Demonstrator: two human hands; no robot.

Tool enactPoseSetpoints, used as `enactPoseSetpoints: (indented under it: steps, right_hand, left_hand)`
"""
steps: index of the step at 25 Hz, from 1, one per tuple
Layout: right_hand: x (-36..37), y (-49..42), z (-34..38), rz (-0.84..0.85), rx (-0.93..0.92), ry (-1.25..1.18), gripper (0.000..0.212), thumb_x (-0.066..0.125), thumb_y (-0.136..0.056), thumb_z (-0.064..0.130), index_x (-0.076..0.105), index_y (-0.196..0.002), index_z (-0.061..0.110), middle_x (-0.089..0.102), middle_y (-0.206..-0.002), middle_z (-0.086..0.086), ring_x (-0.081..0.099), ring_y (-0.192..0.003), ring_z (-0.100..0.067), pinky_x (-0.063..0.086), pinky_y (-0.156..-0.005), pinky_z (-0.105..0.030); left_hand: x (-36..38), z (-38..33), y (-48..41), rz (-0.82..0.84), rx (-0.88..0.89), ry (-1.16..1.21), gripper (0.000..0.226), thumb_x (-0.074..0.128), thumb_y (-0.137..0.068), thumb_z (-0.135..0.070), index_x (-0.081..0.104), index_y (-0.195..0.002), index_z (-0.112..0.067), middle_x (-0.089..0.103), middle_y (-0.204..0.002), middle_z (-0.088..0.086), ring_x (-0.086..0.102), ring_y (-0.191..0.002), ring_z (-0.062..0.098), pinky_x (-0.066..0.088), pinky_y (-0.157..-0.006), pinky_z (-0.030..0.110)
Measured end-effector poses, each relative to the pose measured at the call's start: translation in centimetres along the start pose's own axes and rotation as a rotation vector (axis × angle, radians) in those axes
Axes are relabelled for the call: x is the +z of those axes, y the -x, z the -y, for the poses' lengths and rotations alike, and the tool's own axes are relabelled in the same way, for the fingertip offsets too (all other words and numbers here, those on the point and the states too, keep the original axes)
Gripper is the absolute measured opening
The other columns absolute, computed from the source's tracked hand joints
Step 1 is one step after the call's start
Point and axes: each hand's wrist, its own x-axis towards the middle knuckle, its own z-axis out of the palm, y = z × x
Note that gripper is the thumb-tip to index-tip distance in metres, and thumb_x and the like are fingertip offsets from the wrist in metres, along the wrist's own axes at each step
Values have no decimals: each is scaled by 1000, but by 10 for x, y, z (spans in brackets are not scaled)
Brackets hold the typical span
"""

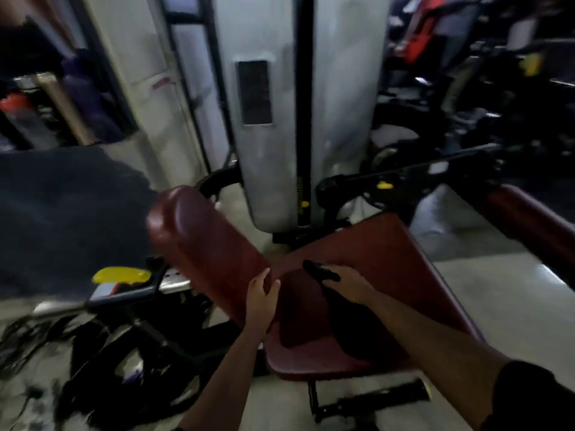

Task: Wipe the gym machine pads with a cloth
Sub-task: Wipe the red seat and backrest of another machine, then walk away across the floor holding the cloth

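Observation:
A dark red seat pad (382,262) of a gym machine lies in front of me, with a dark red back pad (199,237) rising to its left. My right hand (348,283) is shut on a black cloth (345,318) that hangs down over the seat pad. My left hand (261,298) rests flat against the lower edge of the back pad, fingers apart, holding nothing. Another dark red pad (529,213) shows at the right edge. The picture is blurred.
A grey weight-stack shroud (273,119) stands behind the pads. A yellow lever (121,275) and black frame parts sit at the left, black cables (37,340) lie on the pale floor, and dark machines (482,88) crowd the right.

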Motion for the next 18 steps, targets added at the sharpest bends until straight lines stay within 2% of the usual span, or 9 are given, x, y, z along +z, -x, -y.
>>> enactPoseSetpoints:
  steps: [3, 6, 12, 18]
  right_hand:
    - [-38, 52, -52, -128, 178, 21, 42, 51, -95, 25, 46, -136, 22, 52, -136, -4, 50, -122, -22, 37, -92, -20]
    - [-73, 104, -102, -276, 322, 56, 43, 54, -93, 24, 48, -135, 20, 54, -135, -7, 51, -123, -24, 41, -94, -28]
    - [-138, 205, -181, -499, 638, -50, 45, 53, -90, 28, 47, -135, 25, 57, -130, -8, 55, -116, -27, 43, -92, -29]
    - [-192, 305, -250, -744, 829, -206, 44, 54, -88, 26, 51, -132, 27, 59, -127, -9, 54, -117, -29, 43, -96, -31]
  left_hand:
    - [60, -27, -12, 338, 84, -150, 46, 53, -93, -25, 44, -136, -13, 42, -142, 11, 42, -131, 25, 31, -110, 31]
    - [128, -68, -3, 570, 156, -224, 46, 54, -92, -26, 44, -136, -15, 40, -141, 12, 41, -131, 26, 32, -109, 33]
    - [266, -140, 33, 878, 450, -361, 45, 58, -89, -17, 48, -132, -7, 52, -131, 16, 52, -122, 28, 41, -102, 31]
    - [397, -224, 109, 1105, 627, -457, 48, 57, -90, -26, 44, -136, -18, 41, -141, 13, 46, -125, 27, 40, -103, 33]
